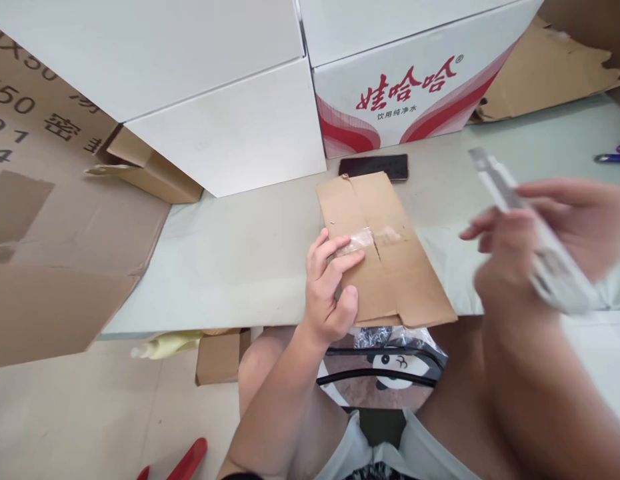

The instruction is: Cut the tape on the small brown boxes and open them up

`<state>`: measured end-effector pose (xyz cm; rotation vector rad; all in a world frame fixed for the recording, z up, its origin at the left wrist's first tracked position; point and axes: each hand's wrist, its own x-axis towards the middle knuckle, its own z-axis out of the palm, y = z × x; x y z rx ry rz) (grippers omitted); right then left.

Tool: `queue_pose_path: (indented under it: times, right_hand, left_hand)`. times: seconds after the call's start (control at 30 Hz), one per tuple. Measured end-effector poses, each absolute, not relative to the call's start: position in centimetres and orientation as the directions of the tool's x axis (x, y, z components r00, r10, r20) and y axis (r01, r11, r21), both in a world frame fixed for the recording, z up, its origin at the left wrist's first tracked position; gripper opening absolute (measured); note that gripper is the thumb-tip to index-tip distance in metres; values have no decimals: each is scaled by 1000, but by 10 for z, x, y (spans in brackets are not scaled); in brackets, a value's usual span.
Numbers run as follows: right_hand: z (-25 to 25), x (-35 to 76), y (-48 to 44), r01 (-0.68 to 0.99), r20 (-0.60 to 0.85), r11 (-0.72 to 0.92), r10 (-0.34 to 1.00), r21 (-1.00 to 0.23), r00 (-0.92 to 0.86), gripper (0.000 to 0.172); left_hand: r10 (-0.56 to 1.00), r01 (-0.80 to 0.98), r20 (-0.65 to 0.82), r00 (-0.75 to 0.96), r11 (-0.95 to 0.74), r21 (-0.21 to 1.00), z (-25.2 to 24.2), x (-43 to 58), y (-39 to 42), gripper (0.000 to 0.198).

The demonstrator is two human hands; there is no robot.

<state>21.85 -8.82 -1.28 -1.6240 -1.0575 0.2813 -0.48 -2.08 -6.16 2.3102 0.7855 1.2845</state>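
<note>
A piece of brown cardboard lies on the table, with a slit and a strip of clear tape across its middle. My left hand rests on its left side, fingers stretched apart over the tape and thumb on the surface. To the right, raised above the table, my right hand is closed around a white and grey box cutter. Its metal end points up and left, away from the cardboard. Motion blurs this hand and the cutter, so the blade's extent is unclear.
Behind the cardboard lies a black phone, before stacked white boxes and a red-lettered box. A large carton stands left; torn cardboard and a purple pen are right. The table's front edge is near my knees.
</note>
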Motion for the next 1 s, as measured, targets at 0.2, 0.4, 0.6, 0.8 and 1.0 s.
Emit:
queue_pose_path:
  times: [0.2, 0.4, 0.6, 0.8, 1.0]
  right_hand:
    - [-68, 233, -36, 718, 39, -449, 834, -532, 551, 44]
    - [-76, 243, -33, 734, -83, -495, 850, -465, 521, 54]
    - [-40, 213, -37, 293, 72, -41, 928, -955, 365, 38]
    - [-16, 194, -43, 245, -18, -93, 956, -965, 292, 55]
    - [-17, 197, -42, 405, 30, -87, 962, -910, 273, 57]
  left_hand:
    - [613, 272, 661, 433, -788, 552, -63, -5, -19, 36]
    - [617, 283, 660, 429, -786, 550, -64, -4, -18, 37]
    - [639, 274, 650, 412, -767, 580, -65, -2, -21, 37]
    - [635, 293, 630, 448, -770, 567, -64, -1, -25, 38]
    - [615, 288, 637, 465, -786, 548, -63, 0, -25, 37]
